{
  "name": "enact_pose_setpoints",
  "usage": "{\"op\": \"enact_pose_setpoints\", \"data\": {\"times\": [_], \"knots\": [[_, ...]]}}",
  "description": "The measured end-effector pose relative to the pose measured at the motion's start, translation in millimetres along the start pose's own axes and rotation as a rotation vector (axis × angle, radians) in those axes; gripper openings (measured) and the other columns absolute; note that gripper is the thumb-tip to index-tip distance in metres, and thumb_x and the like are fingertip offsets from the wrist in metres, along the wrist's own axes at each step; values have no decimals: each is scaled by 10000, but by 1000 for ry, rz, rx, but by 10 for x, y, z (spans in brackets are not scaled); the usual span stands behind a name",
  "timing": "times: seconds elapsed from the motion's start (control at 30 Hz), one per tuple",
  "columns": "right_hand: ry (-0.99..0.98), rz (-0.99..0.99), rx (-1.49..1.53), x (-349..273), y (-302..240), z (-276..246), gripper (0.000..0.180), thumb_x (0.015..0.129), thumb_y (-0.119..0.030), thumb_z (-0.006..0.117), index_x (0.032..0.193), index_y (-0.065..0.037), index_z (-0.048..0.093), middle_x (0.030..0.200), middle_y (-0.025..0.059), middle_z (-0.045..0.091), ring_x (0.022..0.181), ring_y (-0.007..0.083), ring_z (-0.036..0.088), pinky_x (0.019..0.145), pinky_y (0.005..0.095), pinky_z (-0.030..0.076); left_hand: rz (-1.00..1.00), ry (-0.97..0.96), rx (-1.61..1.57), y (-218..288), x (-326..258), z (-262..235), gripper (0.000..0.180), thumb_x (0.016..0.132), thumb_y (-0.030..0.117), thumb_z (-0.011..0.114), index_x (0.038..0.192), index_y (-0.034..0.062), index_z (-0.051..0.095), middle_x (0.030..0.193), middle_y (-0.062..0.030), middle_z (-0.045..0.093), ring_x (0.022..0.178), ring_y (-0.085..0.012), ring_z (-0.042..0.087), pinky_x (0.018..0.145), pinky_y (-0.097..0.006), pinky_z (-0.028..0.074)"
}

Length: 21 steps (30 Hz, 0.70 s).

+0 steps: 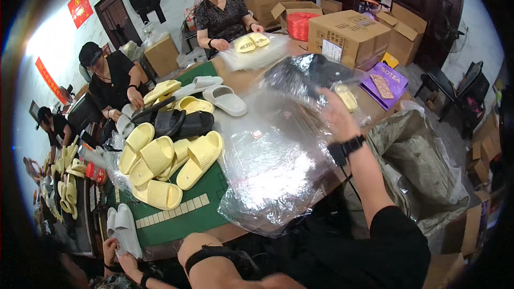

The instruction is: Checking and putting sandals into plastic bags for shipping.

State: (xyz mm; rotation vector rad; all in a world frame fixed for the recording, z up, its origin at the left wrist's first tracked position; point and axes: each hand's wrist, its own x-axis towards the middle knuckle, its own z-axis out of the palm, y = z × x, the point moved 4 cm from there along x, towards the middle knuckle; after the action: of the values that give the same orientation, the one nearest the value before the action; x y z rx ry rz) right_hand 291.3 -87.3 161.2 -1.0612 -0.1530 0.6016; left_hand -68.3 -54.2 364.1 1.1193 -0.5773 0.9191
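Note:
My right hand (333,113), with a black watch on its wrist, is raised over the table and grips a clear plastic bag (300,77) with a dark slipper inside. Below it lies a shiny heap of clear plastic bags (273,174) on the table. My left forearm (214,265), wearing a black strap, lies along the lower edge. Its hand is cut off by the frame. Yellow slippers (171,160) are piled on the green mat (182,217) to the left, with black slippers (179,123) and white slippers (222,96) behind them.
Three other people sit around the table. The far one handles bagged yellow slippers (251,43), and someone's hands at the lower left hold white slippers (124,227). Cardboard boxes (348,35), a purple box (383,83) and a grey sack (417,163) stand on the right.

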Motion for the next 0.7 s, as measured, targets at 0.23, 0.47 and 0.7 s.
{"op": "enact_pose_setpoints", "data": {"times": [0.23, 0.47, 0.7], "knots": [[71, -298, 361, 758, 712, -853, 249, 906, -102, 567, 1145, -71, 509, 1134, 118, 550, 1071, 201, 534, 932, 336, 468, 65, 18, 14, 342, -110, -115, 307, 874, 215, 660, 1172, 156, 620, 1004, 37, 556, 937, -147, 465, 817, -311, 376], [99, -291, -408, -253, 1444, -219, 438, 863, -78, 568, 1266, -32, 401, 1222, 102, 496, 1034, 202, 534, 884, 337, 457, 15, -106, 188, 445, -61, -232, 285, 854, 195, 694, 1136, 194, 656, 983, 78, 562, 941, -140, 450, 832, -325, 356], [-86, -474, -850, -479, 1964, -92, 452, 823, -158, 622, 1220, -12, 461, 1154, 189, 525, 1045, 309, 533, 890, 384, 438, 2, -266, 255, 319, -28, -217, 281, 850, 179, 692, 1127, 219, 671, 918, 60, 567, 883, -130, 447, 782, -313, 342]]}}
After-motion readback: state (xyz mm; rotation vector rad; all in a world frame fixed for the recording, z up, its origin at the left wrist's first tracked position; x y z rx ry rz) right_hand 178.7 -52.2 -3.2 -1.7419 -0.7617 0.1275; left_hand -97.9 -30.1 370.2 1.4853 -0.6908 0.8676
